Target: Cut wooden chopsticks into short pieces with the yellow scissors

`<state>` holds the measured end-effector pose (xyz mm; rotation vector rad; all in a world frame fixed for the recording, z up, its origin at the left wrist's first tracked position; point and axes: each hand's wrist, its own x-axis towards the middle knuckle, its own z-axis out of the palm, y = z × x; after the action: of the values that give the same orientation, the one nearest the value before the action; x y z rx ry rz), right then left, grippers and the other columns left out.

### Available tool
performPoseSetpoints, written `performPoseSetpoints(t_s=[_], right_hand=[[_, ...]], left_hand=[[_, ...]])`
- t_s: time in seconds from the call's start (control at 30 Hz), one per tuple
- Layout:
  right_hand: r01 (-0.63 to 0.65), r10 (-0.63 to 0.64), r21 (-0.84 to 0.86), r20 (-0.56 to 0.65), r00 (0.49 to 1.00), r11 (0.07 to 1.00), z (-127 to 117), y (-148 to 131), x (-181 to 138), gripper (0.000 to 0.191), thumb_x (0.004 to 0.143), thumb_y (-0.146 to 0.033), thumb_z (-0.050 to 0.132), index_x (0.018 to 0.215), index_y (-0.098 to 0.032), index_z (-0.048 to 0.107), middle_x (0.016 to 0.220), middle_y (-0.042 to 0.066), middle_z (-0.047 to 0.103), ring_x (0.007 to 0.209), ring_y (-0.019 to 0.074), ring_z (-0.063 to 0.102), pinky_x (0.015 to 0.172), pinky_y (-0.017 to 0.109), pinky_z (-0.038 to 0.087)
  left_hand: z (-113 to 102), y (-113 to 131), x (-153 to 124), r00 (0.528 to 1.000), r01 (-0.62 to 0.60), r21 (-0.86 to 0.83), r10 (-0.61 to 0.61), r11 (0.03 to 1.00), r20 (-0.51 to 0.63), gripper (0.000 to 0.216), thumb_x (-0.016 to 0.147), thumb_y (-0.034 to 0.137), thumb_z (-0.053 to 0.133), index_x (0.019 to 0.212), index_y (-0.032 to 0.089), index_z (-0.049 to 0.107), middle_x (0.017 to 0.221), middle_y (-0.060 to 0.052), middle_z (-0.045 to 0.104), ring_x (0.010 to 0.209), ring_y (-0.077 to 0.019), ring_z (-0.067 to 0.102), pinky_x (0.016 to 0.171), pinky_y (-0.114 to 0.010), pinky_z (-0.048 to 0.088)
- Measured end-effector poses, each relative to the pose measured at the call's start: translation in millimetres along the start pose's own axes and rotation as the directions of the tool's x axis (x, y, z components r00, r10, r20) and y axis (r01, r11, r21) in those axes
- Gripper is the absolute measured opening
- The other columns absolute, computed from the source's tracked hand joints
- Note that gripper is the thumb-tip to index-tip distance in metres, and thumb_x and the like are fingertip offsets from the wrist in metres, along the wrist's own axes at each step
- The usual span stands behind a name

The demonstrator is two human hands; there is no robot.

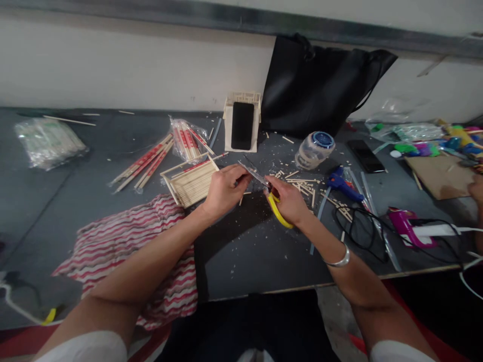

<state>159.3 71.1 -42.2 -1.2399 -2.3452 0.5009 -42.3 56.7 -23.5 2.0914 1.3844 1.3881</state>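
In my right hand (290, 202) is a pair of scissors with yellow handles (279, 212), its blades pointing to the left. My left hand (223, 192) is closed in a pinch by the blade tips; whatever sits between its fingers is too small to make out. Just behind and left of that hand lies a frame of glued wooden sticks (193, 183), partly covered by the hand. Short cut stick pieces (302, 186) are scattered beyond my right hand.
A striped cloth (139, 246) lies under my left forearm. Wrapped sticks (145, 163), a phone on a stick stand (242, 125) and a plastic jar (315, 150) stand behind. Rightward are a blue glue gun (343, 185), cables and another person's hand (477, 190).
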Motion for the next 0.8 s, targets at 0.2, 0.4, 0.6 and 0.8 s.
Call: performPoseSetpoints(t_s=[0.2, 0.4, 0.6, 0.8], right_hand=[[0.005, -0.003, 0.033, -0.067, 0.998, 0.999, 1, 1, -1, 0.037, 0.085, -0.017, 0.053, 0.120, -0.018, 0.063, 0.100, 0.009, 0.076, 0.084, 0.0224, 0.070, 0.077, 0.033, 0.055], [0.031, -0.027, 0.044, -0.094, 0.995, 0.999, 5, 5, -3, 0.042, 0.084, -0.015, 0.052, 0.125, -0.019, 0.061, 0.106, 0.009, 0.076, 0.087, 0.0228, 0.071, 0.082, 0.036, 0.057], [0.045, -0.042, 0.046, -0.074, 0.996, 0.998, 6, 2, -5, 0.047, 0.085, -0.016, 0.054, 0.131, -0.021, 0.058, 0.114, 0.010, 0.075, 0.094, 0.0234, 0.071, 0.085, 0.038, 0.058], [0.035, -0.032, 0.046, -0.069, 0.997, 0.998, 3, -6, -5, 0.047, 0.085, -0.019, 0.055, 0.132, -0.019, 0.059, 0.111, 0.010, 0.074, 0.092, 0.0235, 0.070, 0.085, 0.040, 0.058]], left_hand=[[4, -1, 3, 0.938, 0.341, -0.478, -0.323, 0.809, 0.123, 0.015, 0.084, 0.032, 0.066, 0.081, 0.018, 0.063, 0.063, 0.000, 0.063, 0.055, -0.0117, 0.060, 0.054, -0.025, 0.052], [7, 5, 5, 0.865, 0.483, -0.715, -0.402, 0.506, 0.300, 0.022, 0.074, 0.031, 0.076, 0.082, 0.020, 0.059, 0.063, 0.004, 0.057, 0.050, -0.0089, 0.055, 0.039, -0.020, 0.042], [8, 5, 2, 0.880, 0.463, -0.699, -0.378, 0.545, 0.289, 0.027, 0.077, 0.036, 0.077, 0.077, 0.022, 0.054, 0.055, 0.008, 0.045, 0.041, -0.0044, 0.037, 0.036, -0.019, 0.027], [8, 3, 1, 0.917, 0.382, -0.628, -0.363, 0.678, 0.166, 0.025, 0.077, 0.039, 0.077, 0.075, 0.021, 0.059, 0.055, 0.007, 0.047, 0.045, -0.0064, 0.037, 0.041, -0.023, 0.030]])
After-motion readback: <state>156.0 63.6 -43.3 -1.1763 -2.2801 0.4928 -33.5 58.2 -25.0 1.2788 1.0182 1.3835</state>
